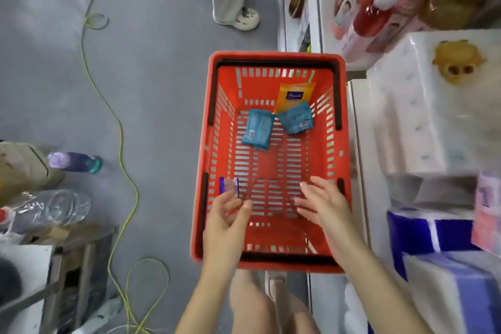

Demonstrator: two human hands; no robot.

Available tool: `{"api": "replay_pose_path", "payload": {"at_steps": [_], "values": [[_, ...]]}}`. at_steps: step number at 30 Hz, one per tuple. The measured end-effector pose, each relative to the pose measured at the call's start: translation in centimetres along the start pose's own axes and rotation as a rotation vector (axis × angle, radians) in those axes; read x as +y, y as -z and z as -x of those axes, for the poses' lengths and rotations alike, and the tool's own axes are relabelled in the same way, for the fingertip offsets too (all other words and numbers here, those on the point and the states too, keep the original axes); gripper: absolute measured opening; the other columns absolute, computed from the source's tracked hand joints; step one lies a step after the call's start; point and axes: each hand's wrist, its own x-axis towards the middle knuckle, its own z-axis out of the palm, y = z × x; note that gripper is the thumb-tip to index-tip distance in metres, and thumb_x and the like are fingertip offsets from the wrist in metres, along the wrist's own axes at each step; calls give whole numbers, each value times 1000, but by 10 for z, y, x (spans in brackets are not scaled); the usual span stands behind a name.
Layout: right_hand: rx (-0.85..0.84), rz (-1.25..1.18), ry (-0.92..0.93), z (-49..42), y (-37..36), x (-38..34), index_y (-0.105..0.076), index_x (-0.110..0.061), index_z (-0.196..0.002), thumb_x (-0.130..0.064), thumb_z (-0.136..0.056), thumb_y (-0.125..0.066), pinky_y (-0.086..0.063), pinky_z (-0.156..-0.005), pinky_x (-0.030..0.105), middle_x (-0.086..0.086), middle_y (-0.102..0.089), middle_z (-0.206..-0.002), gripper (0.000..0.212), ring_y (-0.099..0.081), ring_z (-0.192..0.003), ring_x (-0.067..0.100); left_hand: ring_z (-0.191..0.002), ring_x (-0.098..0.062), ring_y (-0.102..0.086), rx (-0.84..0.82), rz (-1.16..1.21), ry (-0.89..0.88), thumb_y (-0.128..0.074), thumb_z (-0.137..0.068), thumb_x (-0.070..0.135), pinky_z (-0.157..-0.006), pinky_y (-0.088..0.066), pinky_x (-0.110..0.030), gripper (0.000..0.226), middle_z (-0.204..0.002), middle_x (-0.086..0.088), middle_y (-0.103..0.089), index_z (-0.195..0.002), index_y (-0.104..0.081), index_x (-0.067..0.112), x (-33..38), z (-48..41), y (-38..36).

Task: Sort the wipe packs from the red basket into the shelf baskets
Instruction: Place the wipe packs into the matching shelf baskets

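Slotted plastic red basket (271, 55), flat rectangular orange pack (294, 96)

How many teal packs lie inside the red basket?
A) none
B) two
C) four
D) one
B: one teal pack and a second teal pack lie side by side toward the far end of the red basket, in front of an orange pack.
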Motion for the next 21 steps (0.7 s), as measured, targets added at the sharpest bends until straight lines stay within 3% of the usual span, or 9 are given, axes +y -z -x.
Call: {"api": "replay_pose_path", "payload": {"at_steps": [2, 6, 9, 12, 16, 18, 21], "values": [[26, -118, -75, -40, -13, 11, -48, -19, -126, -23, -89, -65, -56, -68, 24, 1, -63, -112, 41, -70, -91, 16, -94, -9, -63, 7, -43, 13, -64, -88, 21, -89, -52, -33, 28, -111, -3, -64, -115, -56, 21, -15, -43, -16], [88, -332, -127, -112, -42, 24, -46, -10, -128, -14, -88, -65, -57, -65, 23, 3, -65, -102, 45, -69, -86, 18, -96, -5, -60, 59, -149, -9, -64, -88, 29, -84, -46, -22, 28, -114, 1, -64, -114, -55, 25, -30, -125, -49], [158, -524, -107, -157, -53, 26, -43, -9, -130, -10, -87, -65, -57, -70, 23, 14, -59, -121, 48, -67, -91, 19, -116, -13, -55, 60, -307, -9, -60, -88, 44, -102, -42, -37, 49, -124, 4, -59, -132, -49, 24, -34, -180, -66], [218, -606, -53, -193, -59, 30, -31, -7, -144, -14, -88, -64, -55, -83, 25, 14, -48, -139, 65, -63, -106, 20, -128, -17, -46, 47, -331, -101, -54, -92, 42, -109, -36, -40, 52, -136, 0, -52, -137, -43, 21, -37, -223, -78], [169, -588, 82, -223, -71, 36, -53, -12, -123, -10, -90, -62, -51, -95, 31, 11, -56, -132, 34, -59, -117, 23, -126, -20, -46, 126, -423, -236, -54, -95, 27, -108, -35, -36, 45, -137, -7, -50, -136, -44, 11, -39, -262, -96], [212, -612, 95, -232, -75, 33, -59, -13, -112, -9, -89, -63, -53, -92, 31, 12, -61, -126, 24, -63, -109, 22, -119, -19, -48, 136, -461, -269, -59, -92, 25, -104, -37, -33, 45, -130, -9, -51, -132, -47, 7, -42, -272, -105], [313, -572, 95, -241, -77, 35, -64, -13, -100, -8, -87, -66, -55, -78, 25, 13, -67, -110, 14, -68, -90, 16, -107, -8, -40, 179, -471, -266, -70, -84, 27, -94, -33, -15, 53, -127, -5, -42, -129, -48, 10, -43, -279, -115]]}}
